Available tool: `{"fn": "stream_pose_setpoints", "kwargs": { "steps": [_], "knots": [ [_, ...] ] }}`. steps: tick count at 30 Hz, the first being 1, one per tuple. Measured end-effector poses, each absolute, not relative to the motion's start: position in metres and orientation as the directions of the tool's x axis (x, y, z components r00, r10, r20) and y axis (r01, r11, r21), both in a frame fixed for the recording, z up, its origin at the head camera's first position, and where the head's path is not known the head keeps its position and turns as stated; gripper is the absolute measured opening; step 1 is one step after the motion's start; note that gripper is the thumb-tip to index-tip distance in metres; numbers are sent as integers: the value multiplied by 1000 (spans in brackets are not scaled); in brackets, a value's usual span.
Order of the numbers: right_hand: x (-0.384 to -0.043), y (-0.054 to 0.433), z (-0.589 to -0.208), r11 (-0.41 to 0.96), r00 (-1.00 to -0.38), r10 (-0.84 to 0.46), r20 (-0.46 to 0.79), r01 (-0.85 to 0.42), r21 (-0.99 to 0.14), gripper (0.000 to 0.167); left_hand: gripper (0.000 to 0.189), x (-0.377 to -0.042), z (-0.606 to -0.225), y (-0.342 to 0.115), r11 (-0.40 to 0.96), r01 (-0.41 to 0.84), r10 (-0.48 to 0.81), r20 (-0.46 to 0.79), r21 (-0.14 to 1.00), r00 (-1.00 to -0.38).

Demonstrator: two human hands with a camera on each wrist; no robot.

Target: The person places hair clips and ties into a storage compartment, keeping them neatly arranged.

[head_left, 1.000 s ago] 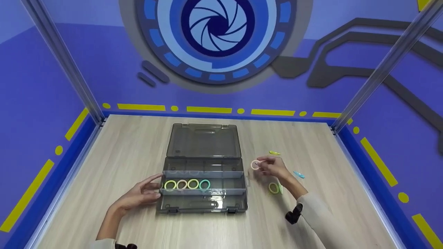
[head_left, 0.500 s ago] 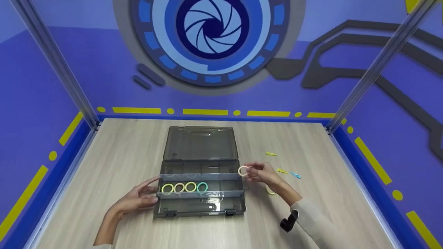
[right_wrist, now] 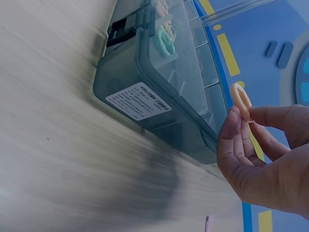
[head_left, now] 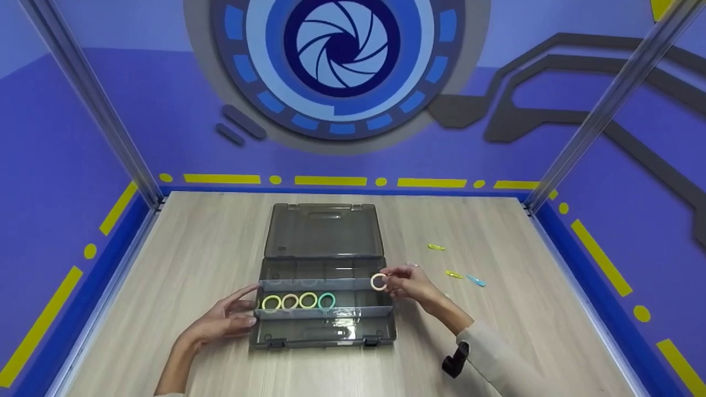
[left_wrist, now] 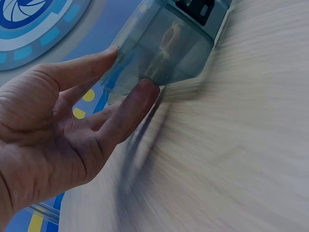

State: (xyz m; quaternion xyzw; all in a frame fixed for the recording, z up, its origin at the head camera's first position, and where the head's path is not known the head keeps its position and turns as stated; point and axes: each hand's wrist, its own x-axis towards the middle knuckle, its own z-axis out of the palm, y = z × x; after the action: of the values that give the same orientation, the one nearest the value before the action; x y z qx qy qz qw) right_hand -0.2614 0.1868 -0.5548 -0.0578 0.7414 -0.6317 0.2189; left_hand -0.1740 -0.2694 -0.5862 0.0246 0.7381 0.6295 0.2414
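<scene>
A smoky grey see-through organizer box lies on the table with its lid folded back. In its middle row, a yellow hair tie, a pink one, another yellow one and a teal hair tie stand side by side. My right hand pinches a pale peach hair tie between thumb and fingertips, over the right end of that row. At the box's left end my left hand rests its extended fingertips against the side wall; it grips nothing.
Right of the box lie a yellow hair clip, a second yellow clip and a blue clip. A printed label is on the box's right side wall. Blue panels enclose the table at the back and sides.
My right hand has moved left with the peach hair tie, from the table beside the box to over its right edge. My left hand stays at the box's left end.
</scene>
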Motion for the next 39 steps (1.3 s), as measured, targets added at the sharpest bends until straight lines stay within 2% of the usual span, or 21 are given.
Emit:
{"fn": "stream_pose_setpoints", "kwargs": {
  "steps": [20, 36, 39],
  "knots": [
    [-254, 176, -560, 124, -881, -426, -205, 168, -978, 39, 86, -171, -583, -265, 212, -305, 293, -358, 929, -887],
    [-251, 153, -561, 218, -907, -384, -173, 93, -971, 26, 87, -170, -585, -265, 205, -301, 298, -353, 931, -887],
    [-252, 148, -563, 250, -915, -377, -143, 48, -967, 24, 87, -169, -586, -266, 202, -295, 307, -346, 934, -887]
  ]
}}
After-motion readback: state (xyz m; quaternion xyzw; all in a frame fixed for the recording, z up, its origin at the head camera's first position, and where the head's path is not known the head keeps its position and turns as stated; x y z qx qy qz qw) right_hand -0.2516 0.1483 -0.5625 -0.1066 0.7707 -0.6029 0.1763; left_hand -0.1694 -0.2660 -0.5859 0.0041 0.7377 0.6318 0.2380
